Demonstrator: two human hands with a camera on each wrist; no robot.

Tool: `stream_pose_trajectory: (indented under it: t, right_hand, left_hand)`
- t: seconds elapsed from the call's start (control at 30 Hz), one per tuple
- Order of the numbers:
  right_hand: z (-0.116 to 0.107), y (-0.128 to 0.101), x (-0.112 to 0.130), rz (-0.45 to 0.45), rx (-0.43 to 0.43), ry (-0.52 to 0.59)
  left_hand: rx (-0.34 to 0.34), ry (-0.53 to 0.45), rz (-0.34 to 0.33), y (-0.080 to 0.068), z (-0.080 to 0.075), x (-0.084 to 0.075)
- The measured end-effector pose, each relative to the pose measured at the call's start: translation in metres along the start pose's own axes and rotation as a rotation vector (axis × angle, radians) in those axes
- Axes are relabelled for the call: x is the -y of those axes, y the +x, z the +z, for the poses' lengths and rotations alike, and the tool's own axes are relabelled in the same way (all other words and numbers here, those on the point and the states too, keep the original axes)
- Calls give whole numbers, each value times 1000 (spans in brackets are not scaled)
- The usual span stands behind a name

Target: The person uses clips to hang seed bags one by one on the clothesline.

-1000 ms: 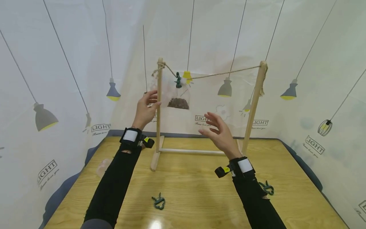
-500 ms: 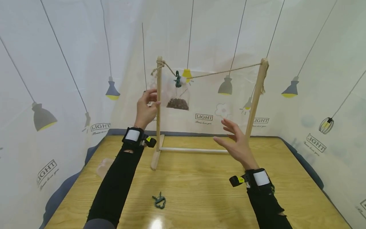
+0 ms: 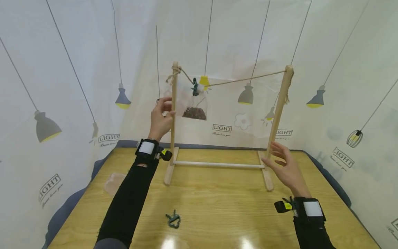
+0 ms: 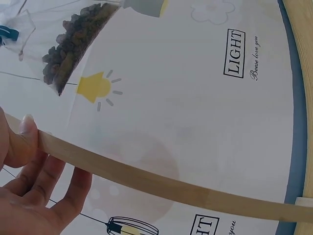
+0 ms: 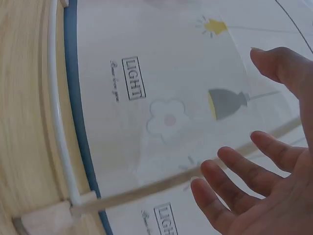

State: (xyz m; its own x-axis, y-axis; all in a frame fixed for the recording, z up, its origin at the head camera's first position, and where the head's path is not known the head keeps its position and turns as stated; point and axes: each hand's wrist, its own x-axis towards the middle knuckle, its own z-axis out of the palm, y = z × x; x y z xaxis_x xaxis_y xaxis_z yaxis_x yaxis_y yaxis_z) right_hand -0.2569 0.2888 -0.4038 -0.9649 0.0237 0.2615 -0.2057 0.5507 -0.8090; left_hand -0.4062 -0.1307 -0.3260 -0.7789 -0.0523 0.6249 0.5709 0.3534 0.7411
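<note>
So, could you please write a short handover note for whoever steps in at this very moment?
Left hand grips the left post of the wooden rack.
Right hand is open, holds nothing, and hovers near the foot of the right post.
Done: one clear bag of dark pellets hangs from the twine by a green clip.
Left, as it looks: a second clear bag lies at the table's left edge and a spare green clip lies on the near table; neither is hung.
</note>
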Motion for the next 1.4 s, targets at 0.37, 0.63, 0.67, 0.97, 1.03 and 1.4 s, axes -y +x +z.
stream_pose_trajectory:
  t: [0.37,0.63,0.67,0.97,1.03,1.4]
  right_hand:
    - [-29,-19,-49,123,91,-127]
    - [-45,-33,-86,291,222,-288]
    - [-47,-34,-91,311,242,-304]
    - [-54,-42,-111,430,388,-394]
    - [-54,-43,-116,442,397,-400]
    - [-49,-45,-129,431,405,-419]
  left_hand:
    - [22,15,-25,0,-1,1]
    - [23,15,-41,-1,1,-1]
    - [21,17,-43,-1,1,-1]
    - [22,14,-39,-1,0,-1]
    - [24,15,-42,-2,0,-1]
    - [26,18,-47,-3,0,-1]
